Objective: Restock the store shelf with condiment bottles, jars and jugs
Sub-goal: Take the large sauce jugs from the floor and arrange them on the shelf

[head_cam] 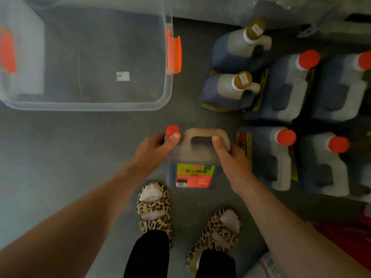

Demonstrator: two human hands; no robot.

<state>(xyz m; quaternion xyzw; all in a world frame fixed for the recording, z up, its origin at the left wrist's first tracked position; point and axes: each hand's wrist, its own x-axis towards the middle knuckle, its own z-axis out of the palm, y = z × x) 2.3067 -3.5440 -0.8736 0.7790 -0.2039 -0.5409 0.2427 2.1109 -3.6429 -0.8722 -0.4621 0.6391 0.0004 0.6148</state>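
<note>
Down on the grey floor, straight ahead of the person's feet, a dark-filled jug sits between both hands. Its red cap points left; its moulded handle arches across the top. Yellow-and-red label faces the camera, print upside down from this view.

Left hand: fingers curled round the jug's neck just under the red cap, thumb lying across the near side. Right hand: wrapped over the right end of the handle, thumb pressed on the near face, the other fingers hidden behind the handle.

Whether the jug rests on the floor or is just lifted off it cannot be told; the picture is motion-blurred here.

Upper left: clear plastic storage bin with orange latches on its sides; a small white sticker shows at its bottom.

Right side: a cluster of like jugs standing close together on the floor. Two at the back carry gold caps. Four others carry red caps, packed side by side in two rows, nearest one just beside the right hand.

Bottom of view: leopard-print sandals over pale socks, black trouser legs. A red package at the right edge, too blurred to read.
</note>
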